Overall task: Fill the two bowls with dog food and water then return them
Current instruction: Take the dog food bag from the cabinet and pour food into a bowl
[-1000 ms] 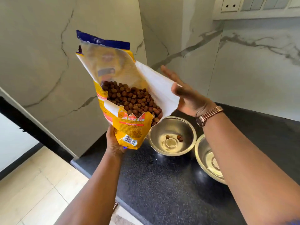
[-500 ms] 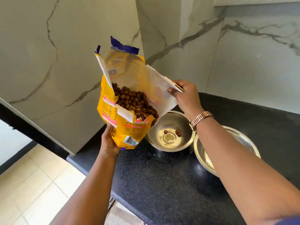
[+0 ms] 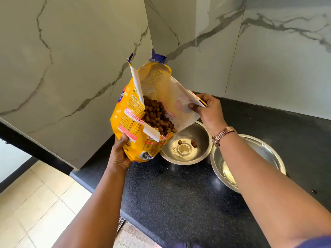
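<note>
The bag [image 3: 136, 126], newly pinched at its flap by the right hand [image 3: 208, 111] and gripped by the left hand [image 3: 120, 154], is tipped over the left bowl [image 3: 186, 145]; pouring seems imminent.

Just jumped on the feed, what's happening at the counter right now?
A person is tipping a torn-open yellow dog food bag over the nearer steel bowl. The left hand supports the bag's bottom; the right hand pinches the open flap. Only a few kibble pieces lie in that bowl. The second bowl sits beside it on the black counter, with no kibble visible in it.
</note>
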